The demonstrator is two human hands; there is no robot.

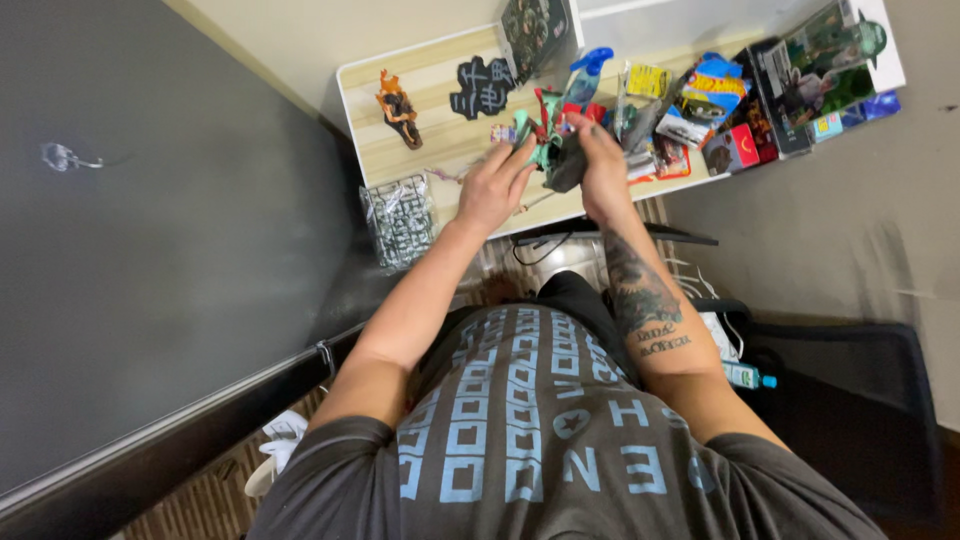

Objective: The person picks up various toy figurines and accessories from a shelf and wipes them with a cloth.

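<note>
Both hands meet over the near edge of a small light wooden table (440,75). My left hand (492,185) grips a green and red toy figure (540,135) from its left side. My right hand (600,160) closes on the same figure from the right, over a dark part of it. A blue piece (585,70) sticks up just behind the figure. The figure's lower part is hidden by my fingers.
The table holds an orange-black figure (398,105), a black cut-out shape (482,85), several boxed toys (830,60) and carded toy cars (705,95). A clear bag of grey parts (398,220) hangs at the table's near left. A large dark board (150,220) fills the left. A black chair (850,400) stands right.
</note>
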